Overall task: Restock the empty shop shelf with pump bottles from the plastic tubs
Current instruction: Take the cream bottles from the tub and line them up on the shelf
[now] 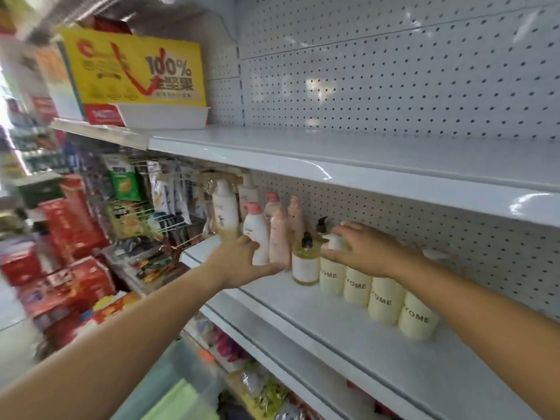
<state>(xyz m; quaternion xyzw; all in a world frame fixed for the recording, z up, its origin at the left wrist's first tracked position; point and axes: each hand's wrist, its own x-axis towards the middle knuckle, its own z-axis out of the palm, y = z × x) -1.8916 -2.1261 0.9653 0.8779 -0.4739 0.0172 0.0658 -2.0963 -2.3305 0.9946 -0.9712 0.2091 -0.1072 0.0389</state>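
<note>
The yellow box [133, 68] on the upper shelf [272, 147] carries a large dark "100%", with bold Chinese characters beneath it — too blurred to read surely. Each of the four cream pump bottles [385, 301] in the row shows black capitals "YOME", the word's start out of sight. The blue mark on the white bottle [257, 234] is unreadable.

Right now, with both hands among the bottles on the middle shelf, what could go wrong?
The left hand is against the white pink-capped bottle, which stands close beside tall pink bottles; a nudge could topple several. The right hand covers a cream bottle, and its forearm passes over the cream row; pulling back might knock one over.
</note>
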